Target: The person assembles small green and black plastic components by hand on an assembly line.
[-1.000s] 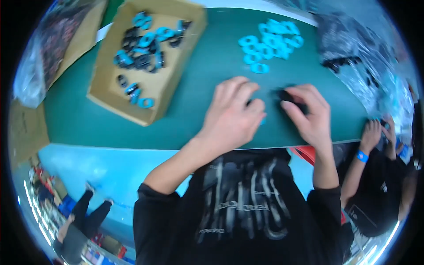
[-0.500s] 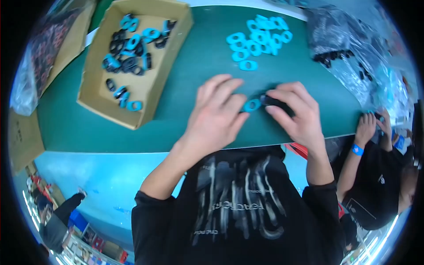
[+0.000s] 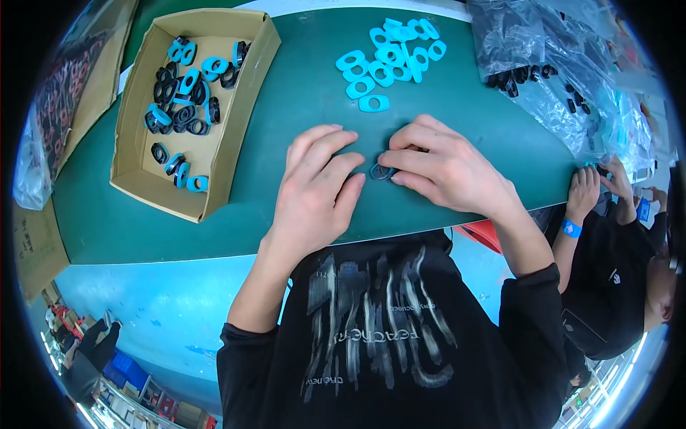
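My right hand [image 3: 451,166] pinches a dark oval ring [image 3: 380,171] between thumb and fingers, low over the green table. A trace of blue shows at the ring; my fingertips cover much of it, and I cannot tell how it sits against the blue piece there. My left hand [image 3: 311,193] is to the left of the ring, fingers curved and apart, holding nothing. Beyond both hands lies a loose pile of flat blue oval rings [image 3: 389,54], with one blue ring [image 3: 374,104] nearest to me.
At the left stands a cardboard box [image 3: 239,143] holding several black and blue rings. Clear plastic bags [image 3: 557,50] with small black parts lie at the far right. Beside me on the right, another person's hands [image 3: 586,193] work at the table edge. Cardboard and bagged parts [image 3: 64,107] are far left.
My right hand has moved the black ring left onto the spot of the single blue ring, now mostly covered. The left hand stays open beside it. The whole view has shifted slightly.
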A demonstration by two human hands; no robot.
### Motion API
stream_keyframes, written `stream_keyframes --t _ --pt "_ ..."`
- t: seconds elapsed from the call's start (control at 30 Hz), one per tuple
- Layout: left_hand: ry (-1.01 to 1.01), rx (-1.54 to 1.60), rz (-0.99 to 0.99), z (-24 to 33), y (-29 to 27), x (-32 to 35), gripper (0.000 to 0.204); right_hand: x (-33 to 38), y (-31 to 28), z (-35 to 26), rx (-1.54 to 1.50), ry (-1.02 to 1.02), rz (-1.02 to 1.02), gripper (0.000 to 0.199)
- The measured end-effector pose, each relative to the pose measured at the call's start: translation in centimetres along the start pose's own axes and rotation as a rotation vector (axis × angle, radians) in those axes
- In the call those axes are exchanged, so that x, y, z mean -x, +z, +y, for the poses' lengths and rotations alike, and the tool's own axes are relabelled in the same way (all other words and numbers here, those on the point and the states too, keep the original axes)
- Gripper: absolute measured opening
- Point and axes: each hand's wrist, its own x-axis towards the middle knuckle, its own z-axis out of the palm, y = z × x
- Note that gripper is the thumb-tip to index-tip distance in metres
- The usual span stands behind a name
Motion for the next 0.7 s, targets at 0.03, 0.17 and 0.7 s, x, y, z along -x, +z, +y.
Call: stream_keyframes --t 0.03,0.17,0.7 --pt "0.001 0.0 0.0 -0.1 0.0 0.0 0.025 -0.1 0.0 0.2 0.007 -0.012 0.003 0.031" --pt "0.003 0.001 -0.022 0.1 0.0 0.1 0.029 0.2 -0.8 -0.2 0.024 0.049 0.127 0.035" --pt "-0.016 -0.11 -0.074 1.0 0.8 -0.4 0.027 3.4 -2.6 1.4 0.131 0.192 -0.031 0.033"
